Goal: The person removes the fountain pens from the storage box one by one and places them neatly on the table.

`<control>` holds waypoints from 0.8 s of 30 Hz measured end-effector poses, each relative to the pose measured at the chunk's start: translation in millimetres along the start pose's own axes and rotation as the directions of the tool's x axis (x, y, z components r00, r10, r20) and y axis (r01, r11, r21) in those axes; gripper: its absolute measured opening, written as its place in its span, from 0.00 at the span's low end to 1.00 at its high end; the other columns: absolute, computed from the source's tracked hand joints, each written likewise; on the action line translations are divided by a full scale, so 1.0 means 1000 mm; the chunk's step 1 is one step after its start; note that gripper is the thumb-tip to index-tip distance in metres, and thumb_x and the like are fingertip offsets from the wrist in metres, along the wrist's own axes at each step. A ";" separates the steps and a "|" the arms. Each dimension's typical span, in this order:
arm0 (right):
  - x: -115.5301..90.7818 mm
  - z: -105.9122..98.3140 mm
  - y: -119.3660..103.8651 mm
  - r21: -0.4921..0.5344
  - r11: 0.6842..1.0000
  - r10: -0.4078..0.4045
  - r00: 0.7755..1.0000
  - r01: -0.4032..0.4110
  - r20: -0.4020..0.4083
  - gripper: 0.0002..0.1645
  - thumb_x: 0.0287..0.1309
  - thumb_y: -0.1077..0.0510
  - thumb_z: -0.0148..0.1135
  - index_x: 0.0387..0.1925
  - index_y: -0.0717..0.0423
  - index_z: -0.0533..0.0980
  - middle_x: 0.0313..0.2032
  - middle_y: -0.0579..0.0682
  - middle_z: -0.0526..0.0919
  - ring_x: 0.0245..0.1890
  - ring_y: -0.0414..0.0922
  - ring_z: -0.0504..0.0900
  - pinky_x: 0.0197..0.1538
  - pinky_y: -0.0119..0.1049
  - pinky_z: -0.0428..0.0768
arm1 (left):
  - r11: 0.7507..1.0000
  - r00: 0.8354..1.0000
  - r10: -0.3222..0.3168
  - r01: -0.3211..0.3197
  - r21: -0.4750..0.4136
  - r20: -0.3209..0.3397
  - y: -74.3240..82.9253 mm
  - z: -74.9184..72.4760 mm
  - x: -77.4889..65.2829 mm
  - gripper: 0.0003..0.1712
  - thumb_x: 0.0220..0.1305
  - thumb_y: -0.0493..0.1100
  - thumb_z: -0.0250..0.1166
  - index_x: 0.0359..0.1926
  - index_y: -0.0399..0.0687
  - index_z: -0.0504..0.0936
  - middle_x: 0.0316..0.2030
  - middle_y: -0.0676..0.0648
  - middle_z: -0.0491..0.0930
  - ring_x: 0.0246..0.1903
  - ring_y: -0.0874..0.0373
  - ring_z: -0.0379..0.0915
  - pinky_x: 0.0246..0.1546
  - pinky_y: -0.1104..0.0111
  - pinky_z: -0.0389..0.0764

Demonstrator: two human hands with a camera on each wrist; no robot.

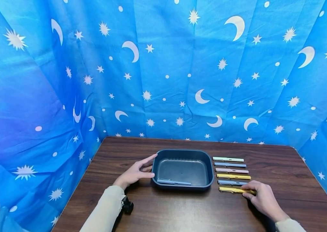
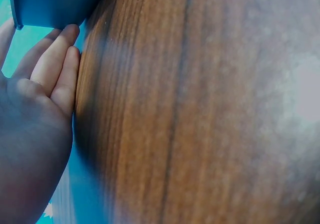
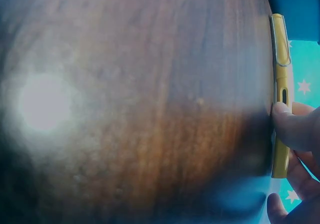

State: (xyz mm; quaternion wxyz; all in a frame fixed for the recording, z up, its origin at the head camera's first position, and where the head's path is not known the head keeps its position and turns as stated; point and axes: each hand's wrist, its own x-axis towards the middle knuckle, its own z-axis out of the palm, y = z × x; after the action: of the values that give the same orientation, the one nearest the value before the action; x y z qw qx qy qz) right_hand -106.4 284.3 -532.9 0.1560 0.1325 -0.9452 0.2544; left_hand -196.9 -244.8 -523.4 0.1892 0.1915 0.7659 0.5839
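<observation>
A dark blue-grey rectangular bin [image 1: 182,188] stands on the table, a blue pen [image 1: 173,182] lying inside along its front wall. My left hand [image 1: 135,172] touches the bin's left side with extended fingers; the left wrist view shows those fingers [image 2: 52,64] against the bin's wall. At the front of a column of pens, my right hand [image 1: 263,196] pinches a yellow pen [image 1: 230,190] near its right end. In the right wrist view, thumb and fingers hold that pen's barrel, its clip end pointing toward the bin.
Behind the pinched pen lie a blue pen [image 1: 228,182], another yellow pen [image 1: 233,176], a pink pen [image 1: 231,170], a second blue pen [image 1: 230,165] and a pale green pen [image 1: 228,159]. A blue star-and-moon curtain [image 1: 166,64] surrounds the wooden table [image 1: 178,212].
</observation>
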 end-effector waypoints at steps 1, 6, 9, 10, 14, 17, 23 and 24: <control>0.000 0.000 0.000 0.002 1.000 0.007 1.000 -0.007 0.009 0.18 0.42 0.69 0.84 0.30 0.45 0.89 0.33 0.39 0.88 0.36 0.44 0.88 0.41 0.48 0.87 | 1.000 1.000 0.001 -0.001 0.000 0.001 0.000 0.000 0.000 0.46 0.73 0.39 0.68 0.83 0.68 0.58 0.82 0.48 0.55 0.77 0.40 0.61 0.75 0.42 0.63; 0.001 -0.001 -0.001 0.003 1.000 0.012 1.000 -0.012 0.021 0.17 0.42 0.69 0.84 0.30 0.45 0.89 0.33 0.39 0.89 0.37 0.45 0.89 0.42 0.49 0.87 | 1.000 1.000 -0.001 0.001 -0.006 0.002 -0.001 0.000 0.000 0.46 0.73 0.39 0.68 0.83 0.68 0.57 0.82 0.47 0.55 0.76 0.41 0.62 0.75 0.42 0.63; 0.001 -0.002 -0.001 0.003 1.000 0.018 0.999 -0.018 0.027 0.17 0.43 0.69 0.84 0.30 0.45 0.89 0.33 0.40 0.89 0.37 0.46 0.89 0.42 0.49 0.87 | 1.000 1.000 -0.008 0.008 -0.003 -0.004 -0.001 0.000 0.001 0.46 0.73 0.39 0.68 0.83 0.70 0.58 0.82 0.49 0.56 0.76 0.42 0.62 0.75 0.43 0.63; 0.001 -0.002 -0.002 0.005 1.000 0.023 0.999 -0.024 0.031 0.17 0.43 0.69 0.84 0.30 0.45 0.89 0.33 0.40 0.89 0.37 0.46 0.89 0.42 0.49 0.87 | 1.000 1.000 -0.004 0.004 0.000 -0.004 -0.001 0.000 0.001 0.46 0.73 0.39 0.68 0.83 0.70 0.58 0.82 0.49 0.56 0.76 0.42 0.63 0.75 0.43 0.63; 0.001 -0.003 -0.003 0.010 0.999 0.040 0.998 -0.040 0.048 0.16 0.44 0.69 0.83 0.31 0.46 0.90 0.34 0.41 0.89 0.37 0.48 0.89 0.43 0.50 0.87 | 1.000 1.000 -0.018 0.018 -0.001 -0.010 -0.001 0.000 0.001 0.45 0.73 0.40 0.69 0.82 0.73 0.59 0.81 0.51 0.57 0.76 0.43 0.63 0.75 0.43 0.63; 0.002 -0.003 -0.002 0.017 0.999 0.043 0.997 -0.044 0.061 0.16 0.44 0.69 0.83 0.31 0.46 0.89 0.35 0.41 0.89 0.38 0.49 0.89 0.44 0.51 0.87 | 1.000 1.000 -0.018 0.018 -0.002 -0.008 -0.002 0.000 0.001 0.46 0.73 0.40 0.69 0.82 0.73 0.59 0.82 0.50 0.57 0.76 0.43 0.64 0.75 0.43 0.63; 0.002 -0.003 -0.002 0.020 0.999 0.040 0.997 -0.042 0.069 0.16 0.45 0.69 0.83 0.32 0.46 0.89 0.36 0.42 0.90 0.40 0.51 0.89 0.44 0.52 0.87 | 1.000 1.000 -0.007 0.007 0.002 -0.008 -0.003 0.000 0.001 0.46 0.73 0.40 0.68 0.83 0.69 0.58 0.82 0.48 0.55 0.76 0.41 0.63 0.75 0.42 0.63; 0.002 -0.003 -0.002 0.018 0.999 0.041 0.997 -0.042 0.067 0.16 0.44 0.69 0.83 0.32 0.46 0.89 0.36 0.42 0.90 0.40 0.51 0.89 0.45 0.52 0.87 | 1.000 1.000 -0.003 0.003 0.005 -0.008 -0.003 0.000 0.000 0.46 0.73 0.40 0.68 0.83 0.69 0.58 0.82 0.47 0.55 0.76 0.40 0.63 0.75 0.41 0.63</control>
State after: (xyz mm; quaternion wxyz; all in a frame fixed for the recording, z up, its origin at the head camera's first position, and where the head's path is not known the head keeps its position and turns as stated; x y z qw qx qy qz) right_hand -106.6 284.0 -529.0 0.1177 0.1227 -0.9499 0.2623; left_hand -197.3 -245.1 -526.2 0.1866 0.1887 0.7683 0.5825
